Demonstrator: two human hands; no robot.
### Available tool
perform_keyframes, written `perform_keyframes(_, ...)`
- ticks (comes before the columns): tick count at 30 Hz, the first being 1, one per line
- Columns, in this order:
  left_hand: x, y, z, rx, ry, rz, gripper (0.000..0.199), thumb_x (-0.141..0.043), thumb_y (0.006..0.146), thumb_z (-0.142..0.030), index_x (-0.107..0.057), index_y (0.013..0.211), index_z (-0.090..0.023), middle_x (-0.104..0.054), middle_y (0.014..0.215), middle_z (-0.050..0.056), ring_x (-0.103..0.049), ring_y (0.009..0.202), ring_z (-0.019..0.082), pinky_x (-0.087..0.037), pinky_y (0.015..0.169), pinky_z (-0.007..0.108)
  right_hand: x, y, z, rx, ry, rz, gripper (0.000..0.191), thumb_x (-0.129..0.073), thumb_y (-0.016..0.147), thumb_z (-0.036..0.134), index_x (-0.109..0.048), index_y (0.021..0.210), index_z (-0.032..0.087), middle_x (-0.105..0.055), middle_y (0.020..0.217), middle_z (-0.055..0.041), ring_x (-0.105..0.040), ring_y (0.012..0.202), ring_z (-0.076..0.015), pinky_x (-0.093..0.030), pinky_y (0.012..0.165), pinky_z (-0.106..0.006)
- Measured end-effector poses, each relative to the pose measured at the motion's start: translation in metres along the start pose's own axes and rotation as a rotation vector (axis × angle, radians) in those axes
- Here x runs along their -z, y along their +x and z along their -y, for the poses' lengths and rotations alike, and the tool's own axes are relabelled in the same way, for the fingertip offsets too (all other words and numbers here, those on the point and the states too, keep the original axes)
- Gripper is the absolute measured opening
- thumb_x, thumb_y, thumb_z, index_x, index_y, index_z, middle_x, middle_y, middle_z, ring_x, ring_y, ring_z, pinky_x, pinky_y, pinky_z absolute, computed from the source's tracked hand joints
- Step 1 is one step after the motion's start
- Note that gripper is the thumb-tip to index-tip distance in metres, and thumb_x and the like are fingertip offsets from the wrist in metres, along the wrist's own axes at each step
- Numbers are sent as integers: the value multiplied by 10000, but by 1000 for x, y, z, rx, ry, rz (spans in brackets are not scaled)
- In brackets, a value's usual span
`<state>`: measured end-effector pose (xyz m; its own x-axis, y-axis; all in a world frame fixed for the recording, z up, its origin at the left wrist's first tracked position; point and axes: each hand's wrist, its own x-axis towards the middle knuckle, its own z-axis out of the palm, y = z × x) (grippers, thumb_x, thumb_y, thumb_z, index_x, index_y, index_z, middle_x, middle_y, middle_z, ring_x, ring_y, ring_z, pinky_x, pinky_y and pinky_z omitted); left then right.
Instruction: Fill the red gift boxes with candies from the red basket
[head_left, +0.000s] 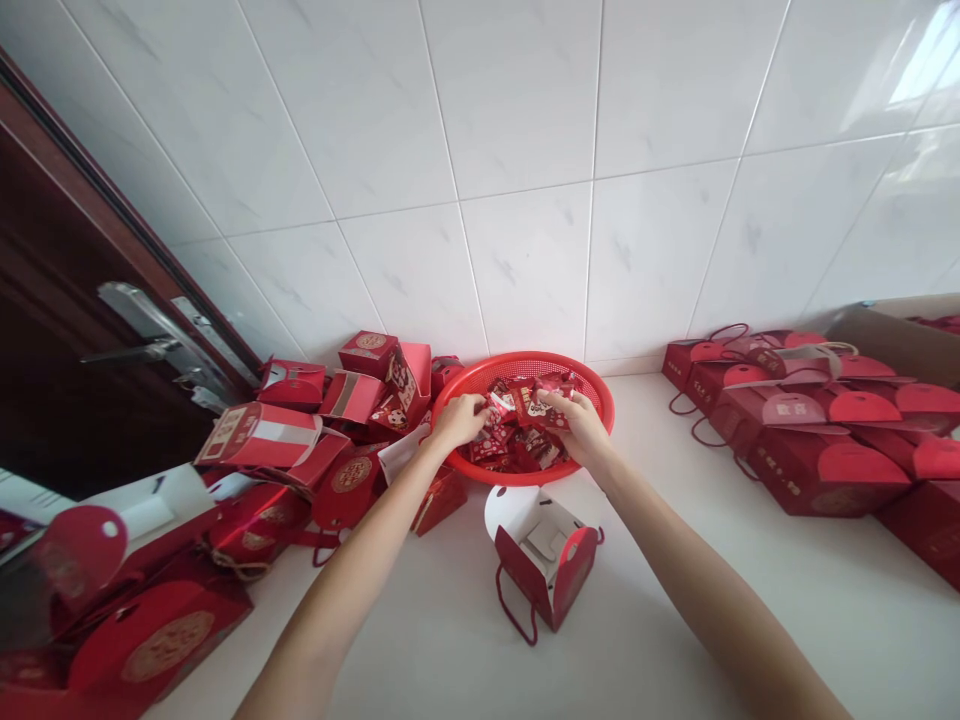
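A red plastic basket (606, 392) stands against the wall, filled with small red wrapped candies (517, 440). My left hand (461, 418) reaches over its left side, fingers curled in a pinch among the wrappers; what they grip is hidden. Inside the right part of the basket, my right hand (576, 420) pinches a red candy packet (536, 402) printed with a light pattern. Just in front of the basket, between my forearms, an open red gift box (544, 560) shows its white inside, with its flaps up and a red cord handle hanging onto the counter.
Red boxes (259, 435) lie in a loose heap on the left, some open. Closed red boxes with cord handles (817, 465) stand in rows on the right, beside a brown carton (877, 335). A dark door with a metal handle (150, 345) borders the left; a tiled wall rises behind.
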<state>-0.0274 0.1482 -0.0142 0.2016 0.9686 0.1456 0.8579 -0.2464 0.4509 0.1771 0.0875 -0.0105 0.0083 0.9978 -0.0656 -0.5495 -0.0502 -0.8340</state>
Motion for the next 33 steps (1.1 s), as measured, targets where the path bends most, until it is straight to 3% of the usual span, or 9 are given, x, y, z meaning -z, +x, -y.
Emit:
perform_keyframes(3, 7, -4, -2, 3, -11, -162, 353, -559, 876, -197, -668, 1211, -183, -670, 1216, 151, -568, 1204, 341, -419, 1011, 416, 0, 0, 0, 9, 3, 0, 243, -866, 587, 313, -670, 704, 229, -748, 775, -2, -698, 772, -213, -550, 653, -294)
perform_keyframes(5, 11, -7, -5, -30, -29, -160, 381, -559, 872, -194, -655, 1241, -183, -639, 1269, 143, -555, 1226, 323, -404, 1049, 408, 1, 0, 0, 10, -3, 4, 233, -861, 599, 314, -672, 705, 227, -745, 775, -5, -699, 776, -213, -555, 670, -300)
perform_keyframes(7, 14, -10, -9, -89, -59, -45, 307, -588, 853, -215, -717, 1131, -203, -690, 1192, 104, -622, 1121, 285, -438, 1014, 365, 1, 1, 0, 10, -1, -1, 220, -859, 602, 307, -685, 705, 221, -743, 775, -9, -698, 775, -211, -559, 674, -304)
perform_keyframes(12, 9, -14, -15, -156, -74, 465, 172, -764, 605, -190, -785, 767, -244, -779, 799, 21, -703, 776, 241, -502, 746, 282, 1, 1, -2, 10, 34, -5, 233, -874, 587, 292, -705, 728, 215, -744, 760, -13, -695, 764, -220, -568, 656, -319)
perform_keyframes(16, -1, -10, -21, -122, -18, 669, 276, -782, 514, -193, -791, 781, -265, -784, 799, 16, -689, 718, 246, -475, 670, 285, 2, 2, -3, 5, 35, -5, 229, -870, 589, 291, -703, 729, 222, -749, 778, -13, -705, 794, -233, -574, 689, -336)
perform_keyframes(19, -10, -7, -27, -120, 25, 702, 280, -772, 526, -233, -779, 804, -259, -781, 826, 34, -676, 727, 255, -457, 647, 288, 3, 2, -3, 10, 35, 2, 208, -861, 596, 293, -711, 721, 220, -749, 788, -12, -699, 788, -216, -566, 683, -318)
perform_keyframes(24, -21, -8, -31, -116, 68, 653, 206, -748, 504, -190, -716, 704, -224, -735, 730, 58, -638, 661, 250, -436, 598, 292, 3, 3, -3, 6, 13, 3, 192, -854, 599, 302, -709, 694, 218, -744, 773, -9, -685, 748, -193, -545, 645, -292)
perform_keyframes(27, -21, -8, -29, -116, 77, 661, 199, -748, 454, -142, -663, 617, -220, -689, 636, 34, -606, 591, 228, -415, 554, 284, 3, 3, -4, 14, 13, 26, 223, -859, 593, 324, -697, 705, 221, -743, 768, -11, -690, 745, -202, -550, 663, -308)
perform_keyframes(33, -19, -7, -28, -120, 64, 683, 176, -723, 473, -154, -660, 620, -228, -686, 640, 18, -585, 579, 201, -388, 537, 269, 3, 3, -3, 14, 14, 11, 224, -862, 576, 317, -704, 697, 215, -736, 757, -7, -684, 737, -193, -553, 657, -296)
